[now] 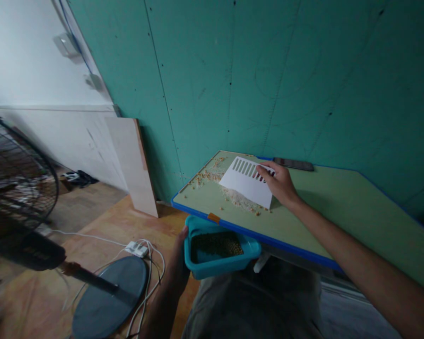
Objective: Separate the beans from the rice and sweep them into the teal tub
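My right hand (277,181) grips a white slotted plastic scraper (246,184) by its slotted end, tilted over the tabletop (318,202). Along the scraper's lower edge lies a heap of pale grains (240,200), with some yellow kernels among them. More grains and kernels (208,177) are scattered to its left. My left hand (181,252) holds a turquoise plastic tub (215,270) by its left side, just below the table's front edge. Inside the tub are dark green and yellowish grains (217,242). Part of the left hand's fingers is hidden by the tub.
A dark phone (293,164) lies at the table's back edge against the green wall (212,84). On the left stands a fan with a round base (109,296), near a power strip (136,249) and loose white cables. A white board (136,165) leans on the wall.
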Tool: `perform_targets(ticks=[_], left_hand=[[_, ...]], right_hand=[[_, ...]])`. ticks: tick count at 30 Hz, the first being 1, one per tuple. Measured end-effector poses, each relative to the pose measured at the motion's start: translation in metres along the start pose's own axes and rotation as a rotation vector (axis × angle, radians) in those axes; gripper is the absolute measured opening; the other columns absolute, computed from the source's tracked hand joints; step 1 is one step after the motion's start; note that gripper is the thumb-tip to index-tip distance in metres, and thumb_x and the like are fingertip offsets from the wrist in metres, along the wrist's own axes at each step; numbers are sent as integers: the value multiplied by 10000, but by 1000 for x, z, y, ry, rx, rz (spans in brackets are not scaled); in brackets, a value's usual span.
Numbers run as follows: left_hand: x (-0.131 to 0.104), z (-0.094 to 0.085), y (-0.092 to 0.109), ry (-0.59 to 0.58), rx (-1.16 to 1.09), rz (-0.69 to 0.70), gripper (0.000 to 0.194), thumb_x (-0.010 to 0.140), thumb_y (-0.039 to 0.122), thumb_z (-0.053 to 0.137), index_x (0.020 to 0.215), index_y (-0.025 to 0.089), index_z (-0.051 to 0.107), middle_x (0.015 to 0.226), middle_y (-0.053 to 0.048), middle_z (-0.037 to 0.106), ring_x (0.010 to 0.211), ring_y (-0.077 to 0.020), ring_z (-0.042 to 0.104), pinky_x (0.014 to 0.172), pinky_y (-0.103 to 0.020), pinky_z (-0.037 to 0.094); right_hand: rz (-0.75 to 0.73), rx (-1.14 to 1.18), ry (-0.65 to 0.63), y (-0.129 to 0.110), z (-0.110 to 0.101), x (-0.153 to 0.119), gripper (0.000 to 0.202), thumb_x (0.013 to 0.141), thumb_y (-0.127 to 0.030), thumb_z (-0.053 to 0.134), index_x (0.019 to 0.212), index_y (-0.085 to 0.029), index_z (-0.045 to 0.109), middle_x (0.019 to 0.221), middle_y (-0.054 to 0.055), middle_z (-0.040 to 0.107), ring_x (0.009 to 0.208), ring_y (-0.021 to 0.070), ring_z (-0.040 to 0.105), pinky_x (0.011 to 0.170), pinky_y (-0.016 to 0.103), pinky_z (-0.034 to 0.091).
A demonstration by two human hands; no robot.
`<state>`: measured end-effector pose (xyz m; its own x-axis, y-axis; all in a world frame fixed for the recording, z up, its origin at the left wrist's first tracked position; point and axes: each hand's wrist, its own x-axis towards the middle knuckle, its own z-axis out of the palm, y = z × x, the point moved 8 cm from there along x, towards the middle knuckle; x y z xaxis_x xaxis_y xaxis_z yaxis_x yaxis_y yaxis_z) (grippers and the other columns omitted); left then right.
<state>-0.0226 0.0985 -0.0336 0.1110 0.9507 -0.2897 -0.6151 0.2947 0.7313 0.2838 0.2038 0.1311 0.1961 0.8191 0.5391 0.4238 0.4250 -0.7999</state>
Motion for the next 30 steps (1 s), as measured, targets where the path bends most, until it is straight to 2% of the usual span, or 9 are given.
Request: perform_targets(ticks=[8, 11, 19, 24, 27, 30], left_hand=[[1, -1, -1, -11, 17, -8, 429, 864, 525, 685, 1061, 154, 772, 994, -76, 841, 1212, -334, 686, 1121, -445, 471], [4, -4, -4, -22, 12, -30, 447, 861, 529, 688, 1083, 149, 765, 992, -82, 841, 1206, -340, 689, 1118, -454, 474], [4, -3, 0, -26, 4, 0, 456, 862, 534, 684, 1104, 155, 761, 1011, -77, 839, 1187, -332, 700, 1128, -443, 460], [3, -4, 3, -26, -5, 38, 470, 868, 517, 679, 1147, 146, 756, 1060, -82, 831, 1201, -332, 692, 1138, -439, 445], [2, -4, 1, 3, -21, 36, 442, 863, 500, 701, 1143, 163, 762, 1024, -61, 839, 1198, -322, 695, 1143, -423, 437], [-2, 4, -2, -32, -9, 10, 491, 878, 519, 680, 1201, 155, 743, 1060, -67, 832, 1202, -319, 693, 1142, -417, 435]], right_hand=[[-38, -16, -63, -8, 12, -4, 347, 851, -527, 683, 923, -191, 735, 785, 55, 738, 667, 195, 647, 627, 315, 486], [-36, 7, -63, -10, 10, -2, 339, 851, -517, 690, 932, -191, 740, 794, 53, 742, 672, 189, 652, 627, 306, 491], [58, 2, 61, 3, -27, 6, 315, 798, -486, 748, 919, -195, 755, 768, 51, 739, 649, 184, 652, 579, 284, 472], [106, -34, 148, 5, -55, -17, 363, 793, -520, 753, 958, -196, 751, 770, 52, 736, 635, 197, 667, 549, 293, 485], [124, -90, 134, 4, -67, -30, 368, 803, -529, 746, 969, -202, 750, 790, 59, 743, 645, 206, 679, 547, 298, 494], [157, -95, 129, 10, -73, -36, 360, 794, -525, 754, 947, -200, 748, 779, 59, 742, 654, 211, 683, 561, 305, 501]])
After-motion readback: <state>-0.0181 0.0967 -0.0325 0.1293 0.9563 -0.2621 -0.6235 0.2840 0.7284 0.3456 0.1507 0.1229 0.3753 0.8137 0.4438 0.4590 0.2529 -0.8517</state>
